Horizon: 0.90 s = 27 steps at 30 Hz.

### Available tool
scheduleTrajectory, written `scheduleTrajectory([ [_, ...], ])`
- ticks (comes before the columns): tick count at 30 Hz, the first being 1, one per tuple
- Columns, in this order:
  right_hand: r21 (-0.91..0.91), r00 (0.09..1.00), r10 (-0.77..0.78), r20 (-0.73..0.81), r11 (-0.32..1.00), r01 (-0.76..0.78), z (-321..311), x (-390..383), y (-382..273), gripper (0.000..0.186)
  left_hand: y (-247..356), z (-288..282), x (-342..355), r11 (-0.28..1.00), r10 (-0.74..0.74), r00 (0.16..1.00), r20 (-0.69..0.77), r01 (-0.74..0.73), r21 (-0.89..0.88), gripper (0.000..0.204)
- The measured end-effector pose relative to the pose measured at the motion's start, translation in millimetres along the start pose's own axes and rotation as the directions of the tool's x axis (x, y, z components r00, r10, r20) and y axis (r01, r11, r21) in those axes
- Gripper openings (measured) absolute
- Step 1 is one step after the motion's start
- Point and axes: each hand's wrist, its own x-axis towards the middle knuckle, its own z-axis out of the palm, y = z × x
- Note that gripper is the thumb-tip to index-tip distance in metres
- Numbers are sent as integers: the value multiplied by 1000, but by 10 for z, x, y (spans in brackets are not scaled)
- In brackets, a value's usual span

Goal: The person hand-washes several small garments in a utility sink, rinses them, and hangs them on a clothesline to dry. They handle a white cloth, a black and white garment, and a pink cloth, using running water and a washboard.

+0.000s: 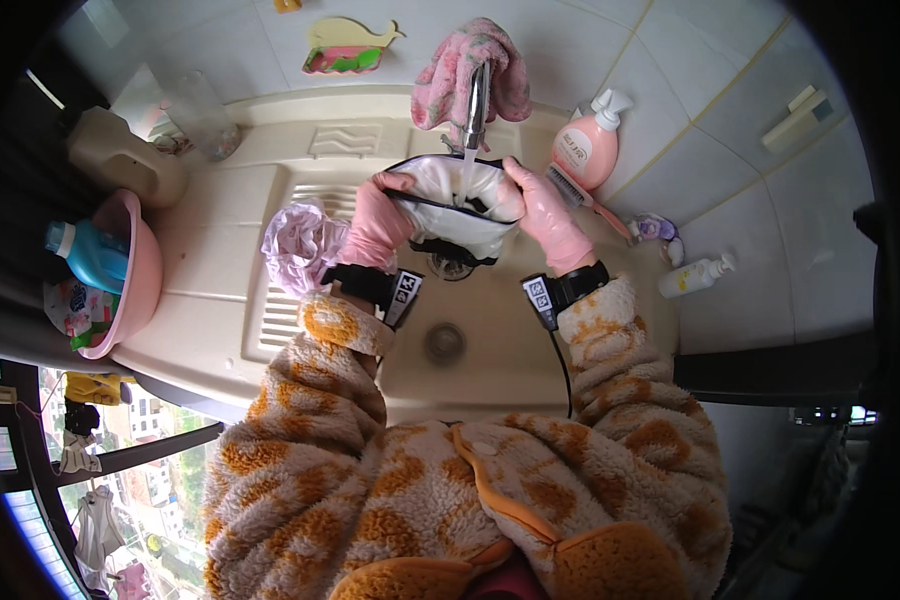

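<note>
Far left: pink basin (146, 272), holds a blue bottle (92, 256). Left of centre: crumpled lilac cloth (298, 246). Upper centre: left hand (378, 216), pink-gloved, grips one side of white, dark-edged fabric piece (462, 232), spread beneath running tap (479, 100); right hand (548, 212), likewise gloved, grips the other. Upper right: pink pump bottle (587, 148).

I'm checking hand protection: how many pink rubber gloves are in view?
2: one pink rubber glove on the left hand, another on the right hand, both gripping the dark-edged white fabric item. Spares could be hidden.
</note>
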Motion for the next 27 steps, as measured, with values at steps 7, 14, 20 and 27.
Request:
scheduleTrajectory([
  [7,572,896,-104,431,799,-183,402,177,273,25,-715,90,119,994,99,960,-261,-82,75,35],
  [14,622,941,-206,270,783,-7,168,115,110,25,-926,-168,297,947,-286,938,-197,307,89,44],
  [20,-285,905,-404,-131,890,356,50,2,282,30,-878,-133,344,991,28,961,-275,9,134,37],
  [27,-865,772,-609,184,272,421,357,-116,743,24,-844,-567,529,847,166,986,-23,-130,515,32],
])
